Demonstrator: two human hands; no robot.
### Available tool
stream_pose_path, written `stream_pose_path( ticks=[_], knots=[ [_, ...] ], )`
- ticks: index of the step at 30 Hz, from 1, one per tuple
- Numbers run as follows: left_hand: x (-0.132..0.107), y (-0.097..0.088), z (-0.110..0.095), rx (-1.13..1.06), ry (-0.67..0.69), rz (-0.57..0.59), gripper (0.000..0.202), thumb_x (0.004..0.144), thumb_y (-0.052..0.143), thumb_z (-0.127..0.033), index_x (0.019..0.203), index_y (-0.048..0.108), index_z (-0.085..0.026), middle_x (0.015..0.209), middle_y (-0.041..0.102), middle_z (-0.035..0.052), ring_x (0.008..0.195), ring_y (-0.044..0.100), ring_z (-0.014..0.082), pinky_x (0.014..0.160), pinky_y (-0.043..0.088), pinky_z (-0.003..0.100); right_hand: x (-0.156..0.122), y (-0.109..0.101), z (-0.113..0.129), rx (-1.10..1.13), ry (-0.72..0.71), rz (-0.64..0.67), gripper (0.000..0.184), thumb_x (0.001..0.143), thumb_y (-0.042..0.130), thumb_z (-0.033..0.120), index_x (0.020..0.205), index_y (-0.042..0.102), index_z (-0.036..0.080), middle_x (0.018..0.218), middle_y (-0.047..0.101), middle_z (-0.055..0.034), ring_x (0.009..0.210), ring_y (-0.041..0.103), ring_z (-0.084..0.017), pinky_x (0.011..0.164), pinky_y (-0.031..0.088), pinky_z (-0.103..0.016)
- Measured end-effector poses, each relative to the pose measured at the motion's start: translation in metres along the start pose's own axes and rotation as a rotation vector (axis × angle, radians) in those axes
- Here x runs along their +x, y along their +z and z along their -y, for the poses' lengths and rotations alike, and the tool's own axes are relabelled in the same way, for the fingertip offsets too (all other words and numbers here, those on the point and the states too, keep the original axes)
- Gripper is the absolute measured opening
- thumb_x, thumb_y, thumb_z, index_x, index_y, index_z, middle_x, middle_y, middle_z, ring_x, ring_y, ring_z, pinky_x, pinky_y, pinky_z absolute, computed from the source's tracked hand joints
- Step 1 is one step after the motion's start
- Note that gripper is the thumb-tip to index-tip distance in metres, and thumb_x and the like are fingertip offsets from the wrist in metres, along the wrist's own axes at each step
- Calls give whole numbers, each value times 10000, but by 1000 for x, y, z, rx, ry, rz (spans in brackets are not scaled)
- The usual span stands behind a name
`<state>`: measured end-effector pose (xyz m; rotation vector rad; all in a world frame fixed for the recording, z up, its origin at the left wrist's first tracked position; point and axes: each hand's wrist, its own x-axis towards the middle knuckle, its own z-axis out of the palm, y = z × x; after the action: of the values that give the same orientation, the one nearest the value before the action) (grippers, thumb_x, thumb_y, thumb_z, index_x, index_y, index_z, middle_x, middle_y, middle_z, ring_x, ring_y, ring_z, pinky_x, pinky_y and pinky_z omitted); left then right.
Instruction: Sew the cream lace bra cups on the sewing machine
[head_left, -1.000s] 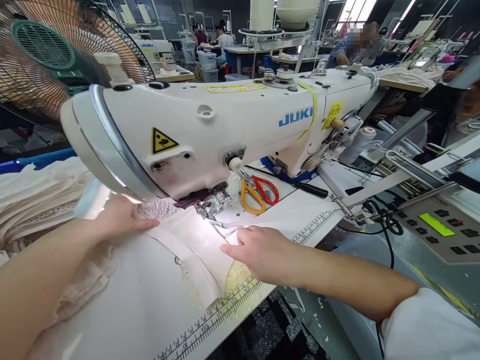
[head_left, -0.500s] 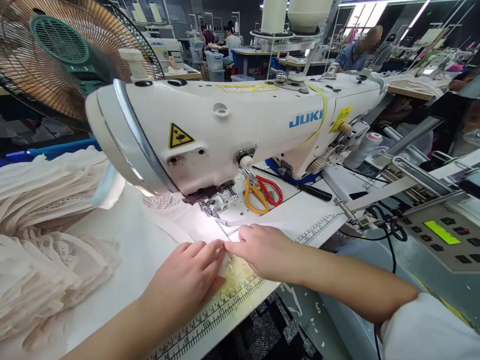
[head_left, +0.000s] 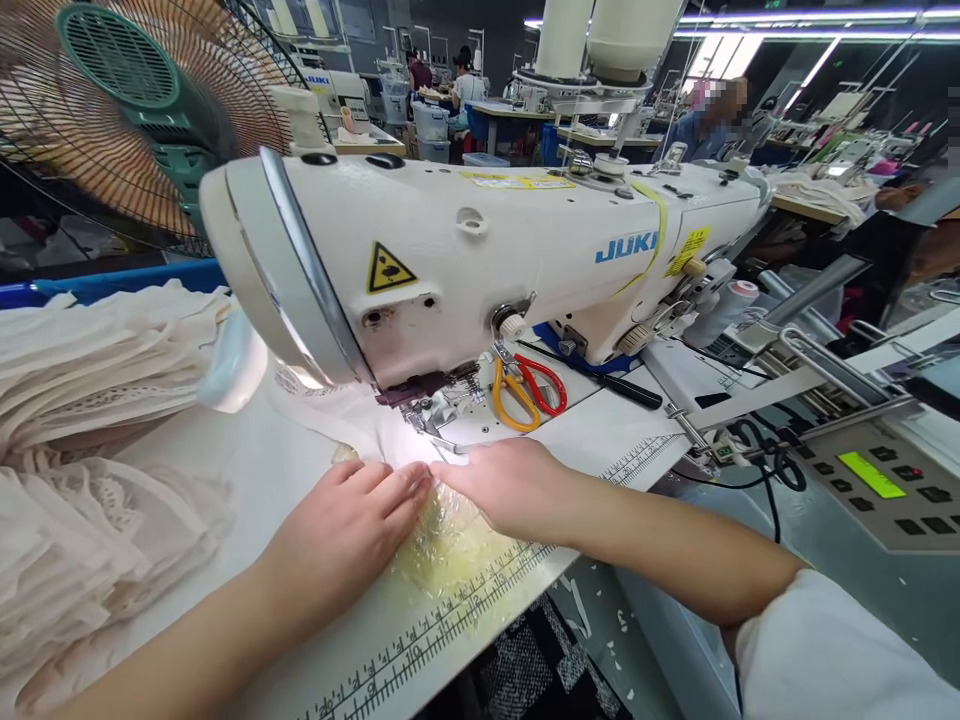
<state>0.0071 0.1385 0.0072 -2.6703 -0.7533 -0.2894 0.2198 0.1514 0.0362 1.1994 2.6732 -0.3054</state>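
Just in front of the presser foot (head_left: 433, 415) of a white sewing machine (head_left: 480, 265), my two hands meet fingertip to fingertip. My left hand (head_left: 337, 535) lies on a pale piece of fabric (head_left: 364, 428), its fingers curled together and gripping the edge. My right hand (head_left: 510, 485) is closed, thumb and forefinger pinched at the same edge; the rest of its fingers are folded under and partly hidden. The fabric runs leftward behind the needle area, with lace showing there. Scissors (head_left: 517, 395) with yellow and red handles lie on the machine bed beyond my right hand.
Piles of pale lace-trimmed fabric (head_left: 105, 400) cover the left side. A black-handled tool (head_left: 634, 390) rests right of the scissors. A ruler strip (head_left: 420, 640) lines the table's front edge. A control panel (head_left: 885, 475) stands right, a large fan (head_left: 202, 90) back left. People sit farther back.
Both hands have shifted slightly left along with the fabric edge, still together. The camera view has also moved a little, so the machine appears farther right.
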Motion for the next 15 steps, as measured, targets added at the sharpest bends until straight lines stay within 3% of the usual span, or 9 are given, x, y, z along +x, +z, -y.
stream_pose_path(
  ticks=[5, 9, 15],
  knots=[
    [-9, 14, 11, 16, -29, -4, 366, 897, 400, -64, 1066, 692, -206, 1040, 724, 43, 771, 569, 218, 705, 400, 378, 12, -11, 8, -48, 62, 141, 666, 849, 492, 124, 1483, 324, 242, 761, 685, -59, 692, 660, -221, 506, 408, -267],
    [-11, 20, 21, 23, -19, 26, 392, 868, 420, -50, 1086, 684, -241, 1047, 725, 35, 777, 567, 230, 678, 381, 377, 22, -20, 17, -71, 138, 288, 779, 840, 536, 146, 1537, 193, 202, 791, 700, -96, 732, 676, -252, 567, 467, -307],
    [-14, 24, 36, 58, -11, 60, 433, 872, 374, -47, 1097, 685, -248, 1151, 708, 32, 905, 605, 257, 706, 396, 385, 31, -29, 28, -51, 195, 317, 859, 809, 577, 149, 1547, 138, 146, 809, 712, -125, 730, 674, -266, 588, 475, -327]
  ],
)
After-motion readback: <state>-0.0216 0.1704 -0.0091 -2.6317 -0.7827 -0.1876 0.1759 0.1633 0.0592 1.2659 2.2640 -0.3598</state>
